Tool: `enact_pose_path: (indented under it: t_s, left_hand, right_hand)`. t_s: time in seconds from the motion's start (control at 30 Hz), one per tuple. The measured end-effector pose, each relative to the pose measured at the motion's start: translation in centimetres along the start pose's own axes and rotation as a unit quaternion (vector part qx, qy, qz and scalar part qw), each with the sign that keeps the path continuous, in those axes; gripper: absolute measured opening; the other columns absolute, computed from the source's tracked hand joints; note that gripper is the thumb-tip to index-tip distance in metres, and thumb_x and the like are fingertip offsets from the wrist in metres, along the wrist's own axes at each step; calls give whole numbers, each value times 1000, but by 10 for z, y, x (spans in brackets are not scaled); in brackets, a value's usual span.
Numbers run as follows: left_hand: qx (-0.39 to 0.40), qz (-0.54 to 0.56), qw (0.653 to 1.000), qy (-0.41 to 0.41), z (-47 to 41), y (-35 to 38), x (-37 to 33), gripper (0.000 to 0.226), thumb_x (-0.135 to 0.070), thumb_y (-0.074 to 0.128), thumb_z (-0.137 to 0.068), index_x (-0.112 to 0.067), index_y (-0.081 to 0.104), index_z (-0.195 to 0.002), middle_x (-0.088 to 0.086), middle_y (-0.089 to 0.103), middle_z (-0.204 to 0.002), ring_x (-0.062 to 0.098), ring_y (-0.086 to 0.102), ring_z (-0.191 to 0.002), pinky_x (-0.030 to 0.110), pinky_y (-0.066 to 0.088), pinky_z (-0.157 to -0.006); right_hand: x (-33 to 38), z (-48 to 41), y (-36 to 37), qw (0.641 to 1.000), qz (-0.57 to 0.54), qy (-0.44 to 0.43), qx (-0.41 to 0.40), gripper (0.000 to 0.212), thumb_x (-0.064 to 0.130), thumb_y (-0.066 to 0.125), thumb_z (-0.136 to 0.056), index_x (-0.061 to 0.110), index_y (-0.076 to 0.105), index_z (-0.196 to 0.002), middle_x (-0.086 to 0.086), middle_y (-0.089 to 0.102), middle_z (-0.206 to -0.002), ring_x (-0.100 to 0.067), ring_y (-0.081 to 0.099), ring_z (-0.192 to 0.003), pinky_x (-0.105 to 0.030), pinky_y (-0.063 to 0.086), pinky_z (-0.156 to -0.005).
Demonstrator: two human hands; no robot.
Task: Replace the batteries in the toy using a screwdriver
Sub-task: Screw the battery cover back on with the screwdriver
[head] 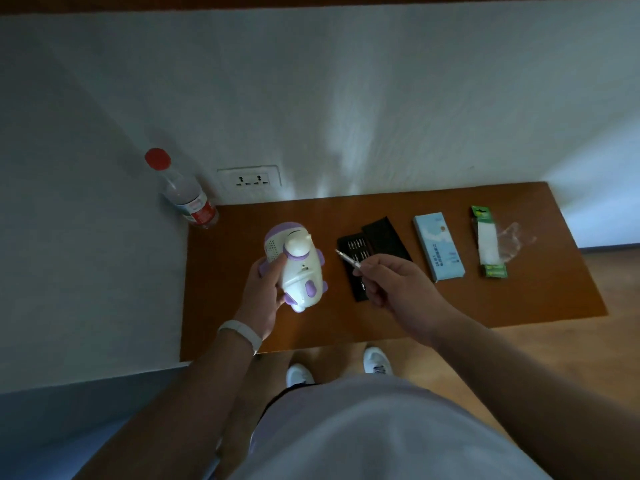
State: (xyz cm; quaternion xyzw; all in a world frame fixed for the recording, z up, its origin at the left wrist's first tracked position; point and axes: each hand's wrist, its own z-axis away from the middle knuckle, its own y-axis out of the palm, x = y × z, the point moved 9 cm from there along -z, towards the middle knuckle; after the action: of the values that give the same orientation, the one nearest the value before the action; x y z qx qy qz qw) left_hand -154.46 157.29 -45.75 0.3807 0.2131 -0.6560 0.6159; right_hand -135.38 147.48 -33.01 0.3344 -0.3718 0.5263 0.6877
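The grip of the right hand (391, 282) pinches the screwdriver (348, 260); the left hand (259, 292) clasps the toy (298, 268) unbraced, so the tip may skid.

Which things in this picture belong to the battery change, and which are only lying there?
For the job:
toy, gripped by the left hand
screwdriver, pinched by the right hand
open bit case
green battery pack

Lying about:
bottle
blue box, purpose unclear
clear wrapper
wall socket
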Motion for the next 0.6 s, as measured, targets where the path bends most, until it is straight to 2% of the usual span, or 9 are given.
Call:
enact_pose_path:
  t_s: [0.1,0.3,0.4,0.5,0.6]
  left_hand:
    - [20,-8,1000,-8,-7,1,4,52,-41,62,-96,-23,46,-142,11,62,-134,30,61,-122,55,49,-105]
    - [58,-47,997,-5,-9,2,4,45,-34,52,-104,-21,44,-146,11,62,-134,29,61,-124,50,53,-103]
    - [63,-50,997,-8,-8,0,2,44,-37,52,-103,-22,47,-143,10,64,-132,28,62,-122,48,53,-102]
    - [55,-56,997,-5,-6,-3,-1,49,-46,57,-97,-26,50,-140,5,67,-129,24,65,-119,45,55,-99]
    - [14,-87,996,21,-4,-12,-4,46,-51,59,-96,-30,53,-136,-1,68,-126,20,65,-117,41,55,-96]
  right_hand:
    - [-9,-3,-1,1000,-12,3,-8,24,15,49,-103,12,68,-89,0,50,-66,-13,45,-57,-22,41,-55]
    - [-24,-6,-2,999,-42,14,5,30,18,49,-104,20,73,-86,-2,56,-71,-12,49,-60,-21,43,-57]
    - [-26,-9,-1,999,-38,18,8,30,19,48,-104,21,73,-86,-2,56,-71,-12,49,-59,-20,45,-56]
    - [-26,-12,0,999,-29,20,16,30,21,49,-103,23,73,-86,-4,55,-73,-12,50,-60,-21,45,-57]
    - [-27,-14,2,999,-12,23,22,26,22,51,-102,21,72,-87,-5,55,-73,-13,49,-61,-24,44,-59]
